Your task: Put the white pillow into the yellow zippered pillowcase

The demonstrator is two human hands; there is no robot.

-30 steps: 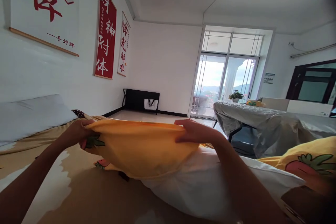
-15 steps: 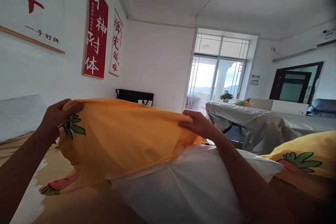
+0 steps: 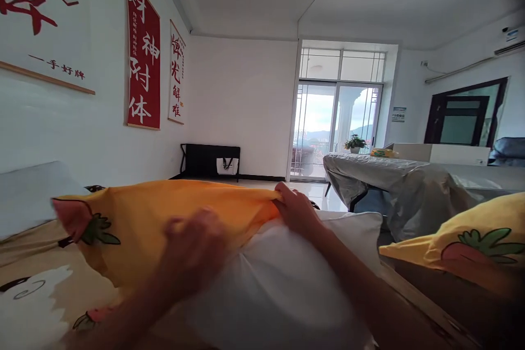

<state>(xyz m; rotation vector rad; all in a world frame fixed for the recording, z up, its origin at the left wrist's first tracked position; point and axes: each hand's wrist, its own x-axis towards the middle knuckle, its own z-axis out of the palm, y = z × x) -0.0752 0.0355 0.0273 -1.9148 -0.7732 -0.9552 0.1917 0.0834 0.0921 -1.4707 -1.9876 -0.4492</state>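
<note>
A white pillow [image 3: 287, 284] lies in front of me on the bed, partly inside a yellow pillowcase [image 3: 156, 213] printed with carrots. My right hand [image 3: 297, 210] pinches the pillowcase's open edge at the pillow's top. My left hand [image 3: 194, 254] is blurred with motion, fingers spread, over the yellow cloth near the pillow's left side; it holds nothing that I can make out.
The bed's tan patterned sheet [image 3: 28, 295] spreads at left, with a grey pillow [image 3: 28, 194] by the wall. A second yellow carrot pillow [image 3: 463, 238] lies at right. Beyond stand a covered table [image 3: 394, 175], a black rack [image 3: 211, 158] and glass balcony doors [image 3: 336, 120].
My left hand let go of the pillowcase's left corner and swung in toward the pillow. The case has dropped lower over the pillow. My right hand keeps its grip.
</note>
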